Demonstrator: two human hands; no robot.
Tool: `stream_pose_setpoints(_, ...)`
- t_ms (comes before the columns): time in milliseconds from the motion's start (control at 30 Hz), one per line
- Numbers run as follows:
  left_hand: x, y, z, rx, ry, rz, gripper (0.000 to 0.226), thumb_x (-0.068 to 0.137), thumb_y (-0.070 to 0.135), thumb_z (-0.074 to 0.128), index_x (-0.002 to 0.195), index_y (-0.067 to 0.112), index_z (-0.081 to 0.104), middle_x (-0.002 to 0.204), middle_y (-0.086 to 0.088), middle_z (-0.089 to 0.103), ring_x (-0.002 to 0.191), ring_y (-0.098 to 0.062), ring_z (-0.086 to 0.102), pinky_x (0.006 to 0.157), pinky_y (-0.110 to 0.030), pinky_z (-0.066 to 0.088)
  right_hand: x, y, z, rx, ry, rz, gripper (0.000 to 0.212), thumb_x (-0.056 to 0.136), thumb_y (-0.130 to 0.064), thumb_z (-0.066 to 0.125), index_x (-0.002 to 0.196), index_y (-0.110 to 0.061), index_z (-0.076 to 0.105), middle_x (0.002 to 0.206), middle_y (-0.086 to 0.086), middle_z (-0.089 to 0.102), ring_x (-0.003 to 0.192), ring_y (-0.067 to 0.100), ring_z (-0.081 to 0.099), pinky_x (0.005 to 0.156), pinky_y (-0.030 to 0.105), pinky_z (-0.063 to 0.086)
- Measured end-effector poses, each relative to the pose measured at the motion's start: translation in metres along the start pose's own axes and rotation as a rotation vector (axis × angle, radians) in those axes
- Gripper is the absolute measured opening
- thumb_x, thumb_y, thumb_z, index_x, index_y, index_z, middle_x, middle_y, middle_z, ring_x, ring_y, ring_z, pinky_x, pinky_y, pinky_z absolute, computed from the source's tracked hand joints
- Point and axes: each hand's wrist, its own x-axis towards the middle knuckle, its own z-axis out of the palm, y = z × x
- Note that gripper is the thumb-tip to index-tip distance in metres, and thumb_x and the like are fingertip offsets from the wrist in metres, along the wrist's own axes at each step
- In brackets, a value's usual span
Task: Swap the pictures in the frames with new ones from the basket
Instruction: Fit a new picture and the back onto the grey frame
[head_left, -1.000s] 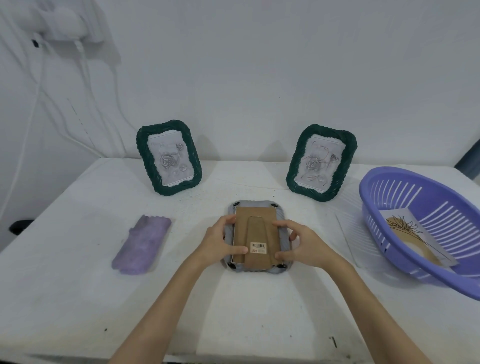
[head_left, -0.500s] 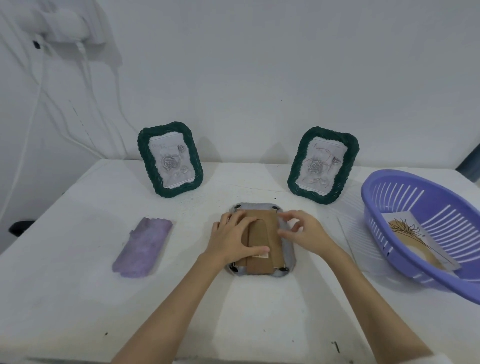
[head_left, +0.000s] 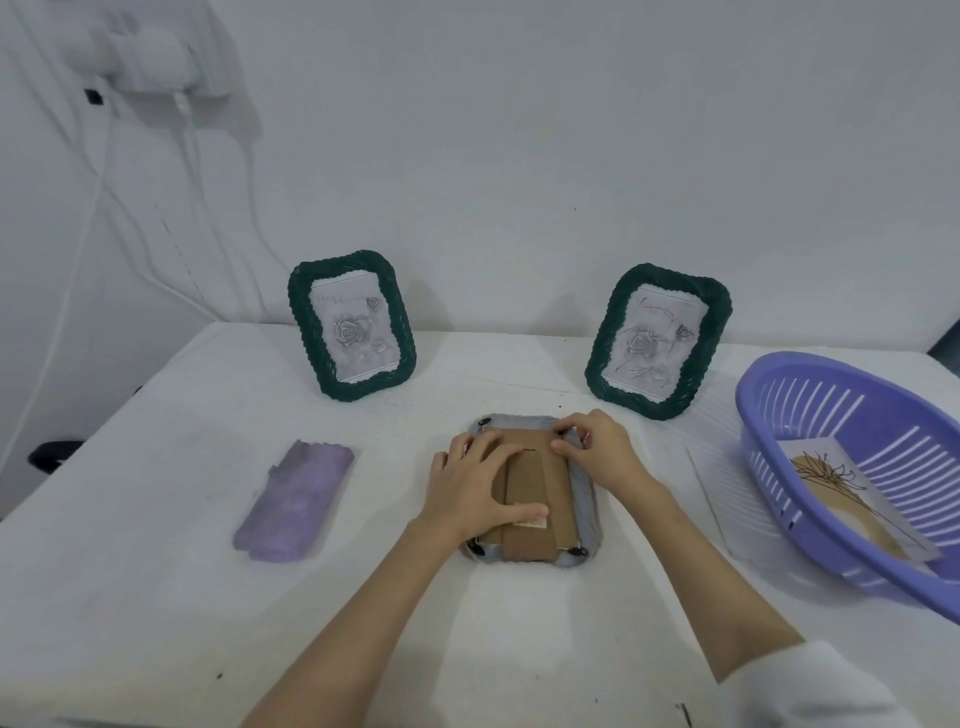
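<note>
A grey picture frame (head_left: 586, 501) lies face down in the middle of the white table, its brown cardboard back (head_left: 550, 530) facing up. My left hand (head_left: 475, 488) presses flat on the left half of that back. My right hand (head_left: 597, 449) has its fingertips curled at the frame's far right corner, pinching at the small tab there. Two green woven frames with rose drawings stand upright behind, one at the left (head_left: 352, 325) and one at the right (head_left: 657, 340). A purple basket (head_left: 769, 431) at the right holds a new picture (head_left: 852, 493) with a brown plant drawing.
A folded purple cloth (head_left: 296, 501) lies left of the grey frame. A white sheet (head_left: 722, 478) lies flat between the frame and the basket. White cables hang down the wall at the far left. The table's near edge runs below my forearms.
My left hand slid from the frame's left edge onto the cardboard back. My right hand moved from the lower right edge up to the far right corner.
</note>
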Motion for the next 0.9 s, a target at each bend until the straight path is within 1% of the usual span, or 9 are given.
stream_pose_setpoints(67, 0.002, -0.001, -0.002, -0.013, -0.026, 0.015, 0.081, 0.063, 0.079, 0.054, 0.132, 0.043, 0.036, 0.146, 0.01, 0.027, 0.131, -0.017, 0.019, 0.101, -0.036, 0.019, -0.002, 0.001, 0.002, 0.044, 0.024, 0.011, 0.03, 0.081, -0.016, 0.069, 0.11, -0.009, 0.065, 0.086, 0.005, 0.045, 0.076, 0.015, 0.044, 0.065, 0.02, 0.028)
stream_pose_setpoints(133, 0.009, -0.003, -0.006, -0.117, -0.013, -0.016, 0.076, 0.065, 0.077, 0.054, 0.131, 0.042, 0.038, 0.143, 0.008, 0.03, 0.13, -0.017, 0.02, 0.103, -0.037, 0.019, -0.005, 0.0, 0.004, 0.104, 0.044, 0.033, 0.04, 0.08, -0.014, 0.069, 0.119, -0.01, 0.058, 0.088, 0.007, 0.045, 0.076, 0.015, 0.044, 0.069, 0.019, 0.03)
stream_pose_setpoints(200, 0.019, -0.007, -0.009, -0.264, 0.111, -0.135, 0.063, 0.076, 0.066, 0.056, 0.131, 0.037, 0.043, 0.139, 0.003, 0.035, 0.128, -0.02, 0.025, 0.103, -0.037, 0.023, -0.005, -0.001, 0.004, 0.143, 0.053, 0.052, 0.048, 0.08, -0.014, 0.069, 0.124, -0.012, 0.051, 0.089, 0.008, 0.046, 0.077, 0.017, 0.044, 0.073, 0.021, 0.033)
stream_pose_setpoints(267, 0.029, -0.013, -0.011, -0.313, 0.208, -0.252, 0.046, 0.085, 0.049, 0.056, 0.127, 0.031, 0.048, 0.132, -0.003, 0.043, 0.121, -0.024, 0.033, 0.097, -0.035, 0.029, -0.005, -0.001, 0.004, 0.153, 0.053, 0.059, 0.049, 0.08, -0.014, 0.069, 0.125, -0.011, 0.05, 0.09, 0.008, 0.046, 0.078, 0.017, 0.044, 0.073, 0.022, 0.033)
stream_pose_setpoints(333, 0.037, -0.019, -0.01, -0.277, 0.17, -0.28, 0.035, 0.088, 0.04, 0.056, 0.12, 0.028, 0.053, 0.125, -0.004, 0.051, 0.116, -0.026, 0.038, 0.09, -0.034, 0.032, -0.005, 0.0, 0.005, 0.142, 0.054, 0.049, 0.046, 0.08, -0.013, 0.069, 0.123, -0.009, 0.053, 0.09, 0.008, 0.046, 0.078, 0.015, 0.044, 0.069, 0.02, 0.033)
stream_pose_setpoints(433, 0.043, -0.024, -0.009, -0.253, 0.1, -0.277, 0.033, 0.088, 0.038, 0.057, 0.119, 0.028, 0.056, 0.122, -0.002, 0.053, 0.117, -0.026, 0.037, 0.088, -0.033, 0.033, -0.004, 0.001, 0.005, 0.116, 0.054, 0.027, 0.039, 0.081, -0.013, 0.068, 0.118, -0.01, 0.058, 0.088, 0.004, 0.043, 0.069, 0.007, 0.041, 0.061, 0.011, 0.032)
stream_pose_setpoints(533, 0.045, -0.026, -0.01, -0.261, 0.08, -0.266, 0.037, 0.088, 0.038, 0.057, 0.123, 0.029, 0.055, 0.123, -0.003, 0.052, 0.117, -0.027, 0.036, 0.093, -0.035, 0.033, -0.003, 0.001, 0.005, 0.094, 0.025, 0.022, 0.032, 0.082, -0.014, 0.067, 0.114, -0.012, 0.064, 0.084, -0.001, 0.039, 0.075, 0.01, 0.042, 0.07, 0.018, 0.032)
stream_pose_setpoints(667, 0.046, -0.027, -0.012, -0.294, 0.078, -0.24, 0.034, 0.087, 0.035, 0.06, 0.12, 0.028, 0.058, 0.12, -0.004, 0.053, 0.117, -0.027, 0.038, 0.096, -0.034, 0.032, 0.0, 0.001, 0.003, 0.07, -0.014, 0.024, 0.028, 0.084, -0.016, 0.066, 0.111, -0.014, 0.066, 0.091, 0.005, 0.042, 0.082, 0.014, 0.044, 0.073, 0.016, 0.03)
stream_pose_setpoints(900, 0.051, -0.028, -0.018, -0.346, -0.008, -0.203, 0.023, 0.087, 0.03, 0.061, 0.108, 0.021, 0.061, 0.117, -0.004, 0.055, 0.116, -0.027, 0.039, 0.09, -0.029, 0.029, 0.003, 0.001, 0.0, 0.03, -0.05, 0.03, 0.026, 0.084, -0.017, 0.066, 0.11, -0.016, 0.066, 0.092, 0.006, 0.042, 0.083, 0.015, 0.043, 0.077, 0.018, 0.031)
